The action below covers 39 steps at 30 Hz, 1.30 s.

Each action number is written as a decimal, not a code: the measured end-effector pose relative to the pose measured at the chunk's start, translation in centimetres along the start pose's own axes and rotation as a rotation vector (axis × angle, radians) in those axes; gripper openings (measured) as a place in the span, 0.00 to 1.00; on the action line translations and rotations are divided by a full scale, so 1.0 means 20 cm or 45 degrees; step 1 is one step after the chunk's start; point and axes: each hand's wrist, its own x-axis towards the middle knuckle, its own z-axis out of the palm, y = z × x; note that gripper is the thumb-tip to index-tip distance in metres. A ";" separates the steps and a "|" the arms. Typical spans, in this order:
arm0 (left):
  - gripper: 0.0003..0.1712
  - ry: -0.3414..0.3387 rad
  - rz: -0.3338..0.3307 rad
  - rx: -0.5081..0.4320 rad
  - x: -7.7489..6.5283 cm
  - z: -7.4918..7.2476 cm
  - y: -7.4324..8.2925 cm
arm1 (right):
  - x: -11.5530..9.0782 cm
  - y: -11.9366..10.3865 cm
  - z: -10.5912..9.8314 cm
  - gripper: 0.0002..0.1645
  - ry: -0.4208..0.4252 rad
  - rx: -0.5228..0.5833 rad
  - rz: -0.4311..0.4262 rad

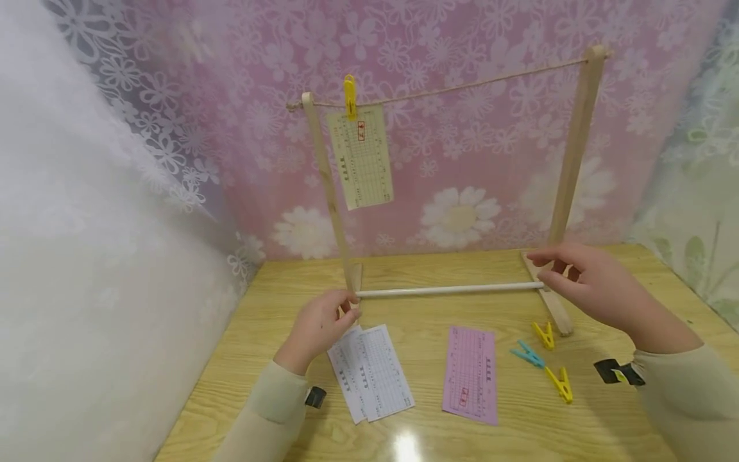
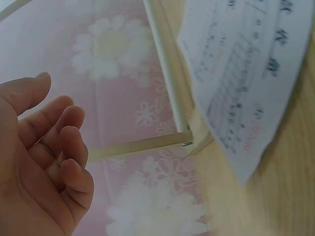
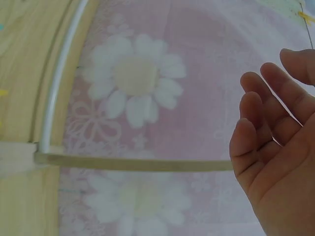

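Observation:
My left hand (image 1: pixel 317 328) hovers by the foot of the stand's left post, above the two white paper slips (image 1: pixel 385 375), with nothing in its loosely bent fingers. The left wrist view shows its palm side (image 2: pixel 44 162) and a printed white slip (image 2: pixel 246 73) close by. Near the base of the right post is my right hand (image 1: pixel 600 289), also holding nothing; its fingers (image 3: pixel 251 132) are relaxed. A yellow clothespin (image 1: pixel 349 97) pins a pale yellow slip (image 1: pixel 362 167) to the string (image 1: pixel 462 85), near the left post (image 1: pixel 326 179).
A pink slip (image 1: pixel 470 375) lies on the wooden table (image 1: pixel 242 385). Right of it lie a blue clothespin (image 1: pixel 528 355) and two yellow clothespins (image 1: pixel 560 386). A white rod (image 1: pixel 450 290) spans the stand's bases, below the upright right post (image 1: pixel 577 147). Floral cloth (image 1: pixel 462 147) hangs behind.

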 end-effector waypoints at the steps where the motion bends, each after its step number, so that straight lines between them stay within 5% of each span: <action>1: 0.15 -0.014 -0.005 0.002 0.00 0.01 -0.01 | -0.02 0.01 0.00 0.16 0.004 0.010 0.019; 10: 0.14 -0.189 -0.114 -0.028 0.00 0.06 -0.02 | -0.12 0.14 0.10 0.13 -0.038 0.013 0.017; 16: 0.18 -0.329 -0.186 -0.131 0.00 0.11 -0.04 | -0.17 0.21 0.18 0.12 -0.111 0.007 0.161; 25: 0.16 -0.426 -0.256 -0.259 0.00 0.18 -0.11 | -0.19 0.30 0.24 0.20 -0.310 0.079 0.346; 39: 0.19 -0.484 -0.290 -0.318 0.00 0.22 -0.15 | -0.23 0.40 0.34 0.22 -0.462 0.053 0.396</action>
